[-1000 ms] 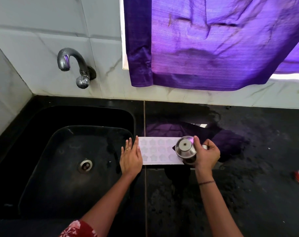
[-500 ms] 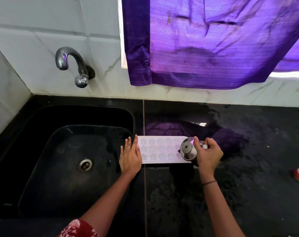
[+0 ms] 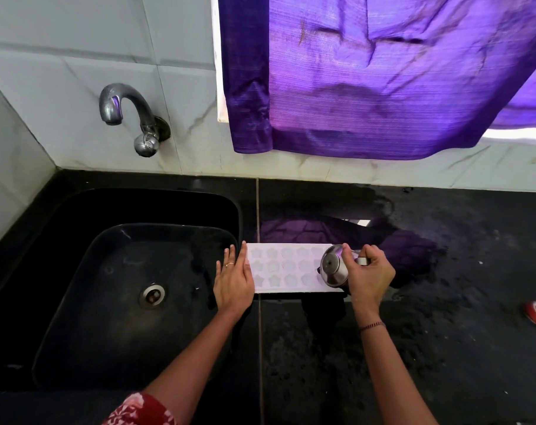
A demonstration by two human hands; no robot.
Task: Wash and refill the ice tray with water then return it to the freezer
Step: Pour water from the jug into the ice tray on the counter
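White ice tray (image 3: 286,268) lies flat on black counter (image 3: 413,348), just beside sink (image 3: 107,302). Left hand (image 3: 233,282), fingers together, flat, braces its end. Right hand (image 3: 369,276) clamps tilted steel cup (image 3: 334,269) over far cells. Risk: overpouring spills water; tray slides toward sink.

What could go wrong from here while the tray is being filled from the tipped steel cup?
1. The steel cup in the right hand is tipped over only the right end of the ice tray; water may overshoot onto the black counter.
2. The left hand only rests flat at the tray's left end, by the sink edge, so a nudge might slide the tray.
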